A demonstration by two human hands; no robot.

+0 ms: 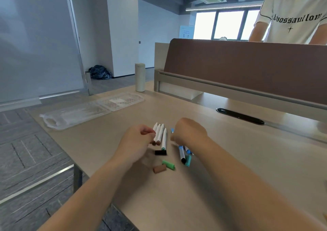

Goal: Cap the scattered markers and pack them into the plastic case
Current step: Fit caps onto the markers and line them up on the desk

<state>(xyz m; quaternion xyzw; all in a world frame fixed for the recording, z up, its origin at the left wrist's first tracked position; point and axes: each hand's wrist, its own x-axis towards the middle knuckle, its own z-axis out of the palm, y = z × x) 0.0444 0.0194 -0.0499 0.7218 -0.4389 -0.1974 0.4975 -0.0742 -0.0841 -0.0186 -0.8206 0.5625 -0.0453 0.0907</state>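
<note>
Both forearms reach over the surface [230,177]. The left hand [136,142] pinches a brown cap [144,133] beside white markers [160,135]; the right hand [190,132] curls its grip round blue markers [181,154]. The plastic case [76,115] lies open, well apart.

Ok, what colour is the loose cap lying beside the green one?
Brown; the cap shows best in the head view.

One view only, the head camera, sitting above the near edge of the desk [221,186] and looking forward and down across it (wide-angle, so the edges bend). It's close in: the left hand [136,142] and right hand [190,133] sit mid-frame over the desk. Beyond its far side, the brown divider panel [247,68] fills the upper right.
</note>
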